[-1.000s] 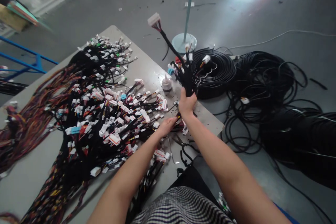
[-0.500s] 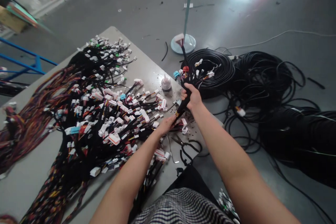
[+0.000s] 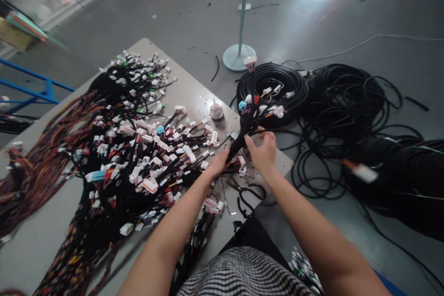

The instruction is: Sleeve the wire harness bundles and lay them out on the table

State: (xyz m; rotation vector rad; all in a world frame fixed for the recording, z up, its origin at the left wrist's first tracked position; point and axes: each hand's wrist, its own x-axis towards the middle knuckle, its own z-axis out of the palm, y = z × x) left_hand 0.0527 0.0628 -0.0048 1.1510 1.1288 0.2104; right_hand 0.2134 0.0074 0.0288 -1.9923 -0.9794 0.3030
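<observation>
A wire harness [image 3: 242,136] in black wrap reaches out over the table's right corner, its far end fanned into branches with white, red and blue connectors. My left hand [image 3: 219,163] is closed around its near end. Beside the trunk, the thumb and fingers of my right hand [image 3: 264,148] are closed on a thin black harness branch [image 3: 285,131] that runs off to the right. A blurred white connector [image 3: 364,172] with orange wire hangs farther right; whether it belongs to that branch is unclear. Black-handled scissors [image 3: 253,192] lie just below my hands.
Piled harnesses [image 3: 138,148] with many connectors cover much of the table [image 3: 189,84]. A small clear bottle [image 3: 217,112] stands near its edge. Coiled black tubing [image 3: 277,83] lies on the floor, with more coils [image 3: 347,92] to the right. Behind stands a pole on a round base [image 3: 231,59].
My right hand has let go of the harness trunk and moved right and down onto a side branch. The white connector with orange wire has swung right. My left hand still holds the near end.
</observation>
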